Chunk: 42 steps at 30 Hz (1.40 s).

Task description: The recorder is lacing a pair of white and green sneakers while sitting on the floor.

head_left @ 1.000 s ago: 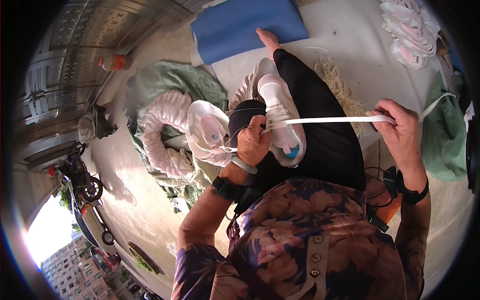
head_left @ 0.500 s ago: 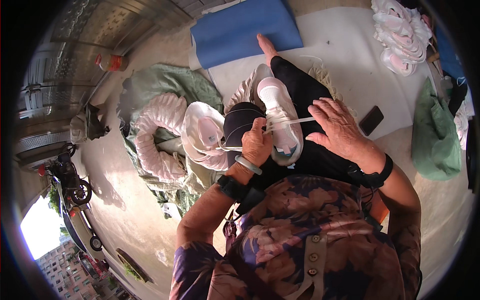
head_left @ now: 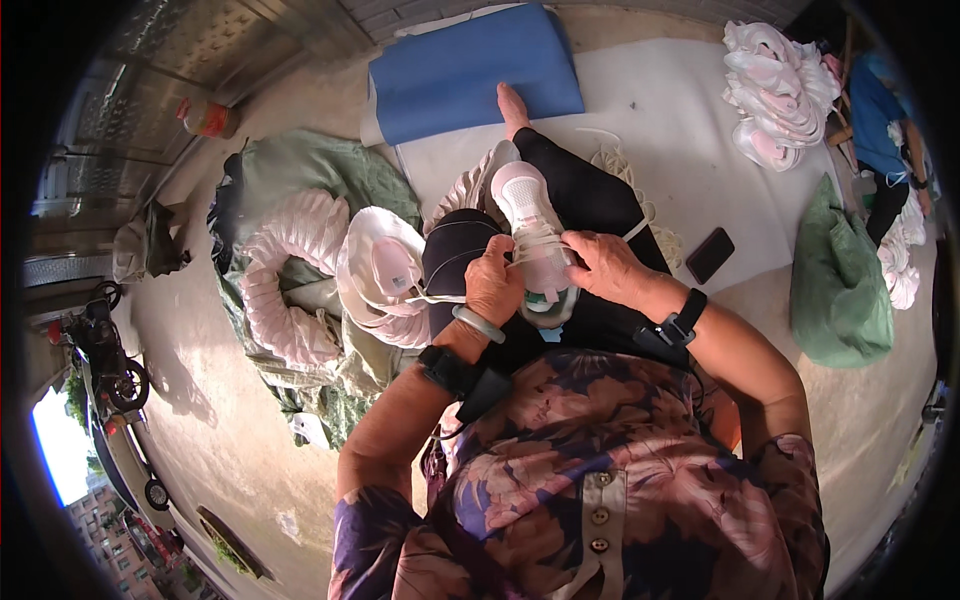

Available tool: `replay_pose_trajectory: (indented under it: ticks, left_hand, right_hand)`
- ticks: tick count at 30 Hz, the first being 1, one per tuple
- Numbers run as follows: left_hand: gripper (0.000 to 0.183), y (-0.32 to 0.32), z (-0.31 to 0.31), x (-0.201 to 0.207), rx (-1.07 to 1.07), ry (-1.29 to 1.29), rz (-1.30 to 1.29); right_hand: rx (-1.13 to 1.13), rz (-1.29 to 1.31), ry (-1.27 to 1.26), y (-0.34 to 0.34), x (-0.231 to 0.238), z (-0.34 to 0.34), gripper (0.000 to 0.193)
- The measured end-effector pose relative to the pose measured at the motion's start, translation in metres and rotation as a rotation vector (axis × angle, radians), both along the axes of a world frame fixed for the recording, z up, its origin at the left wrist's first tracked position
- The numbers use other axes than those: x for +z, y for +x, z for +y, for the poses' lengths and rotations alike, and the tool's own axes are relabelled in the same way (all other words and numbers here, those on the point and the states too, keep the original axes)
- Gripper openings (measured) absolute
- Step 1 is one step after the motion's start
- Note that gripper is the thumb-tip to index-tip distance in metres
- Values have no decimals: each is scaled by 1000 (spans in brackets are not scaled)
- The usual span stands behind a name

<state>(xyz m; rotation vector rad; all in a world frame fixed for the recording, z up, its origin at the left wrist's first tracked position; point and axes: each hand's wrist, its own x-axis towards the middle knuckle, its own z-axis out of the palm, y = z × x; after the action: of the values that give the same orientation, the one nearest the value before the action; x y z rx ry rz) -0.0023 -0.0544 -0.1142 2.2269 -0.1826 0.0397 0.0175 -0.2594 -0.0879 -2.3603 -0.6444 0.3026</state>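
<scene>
A white and pale pink sneaker rests on my lap, toe pointing away from me. White shoelace crosses its upper in several rows. My left hand is closed at the shoe's left edge, with lace between the fingers and a strand trailing left from it. At the right edge, my right hand pinches the lace with thumb and forefinger close to the eyelets. A loose lace end sticks out beyond the right hand's knuckles. The fingertips are partly hidden against the shoe.
Left of my knee, rows of pinkish-white shoe uppers lie on green cloth. Pale laces and a dark phone are to the right. Farther off are a blue mat, more uppers and a green sack.
My right hand has moved left from an outstretched, open pose beside the taut lace to the shoe's edge, its fingers closing there. My left hand stays at the shoe. The whole view has shifted slightly.
</scene>
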Motion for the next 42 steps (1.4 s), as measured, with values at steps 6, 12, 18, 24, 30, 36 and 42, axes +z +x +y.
replay_pose_trajectory:
  ticks: [6, 12, 18, 24, 30, 36, 42]
  left_hand:
    - [26, 14, 4, 3, 83, -89, 109]
    - [29, 19, 3, -3, 7, 79, 25]
    - [26, 24, 1, -8, -8, -82, 189]
    - [29, 25, 3, 2, 16, -77, 324]
    - [28, 25, 3, 3, -28, -118, 354]
    - [29, 24, 0, 9, -1, -69, 289]
    - [26, 18, -6, 19, 38, -87, 120]
  right_hand:
    - [-88, -39, 148, 16, 1, -1, 24]
    - [-68, -1, 28, 19, -5, 3, 21]
    - [-73, -15, 37, 20, -9, -2, 17]
    - [-63, -48, 29, 21, -9, 1, 17]
    - [-28, -67, 10, 22, -13, 0, 19]
    - [-30, -73, 41, 25, -16, 0, 19]
    - [-49, -4, 86, 25, -7, -3, 22]
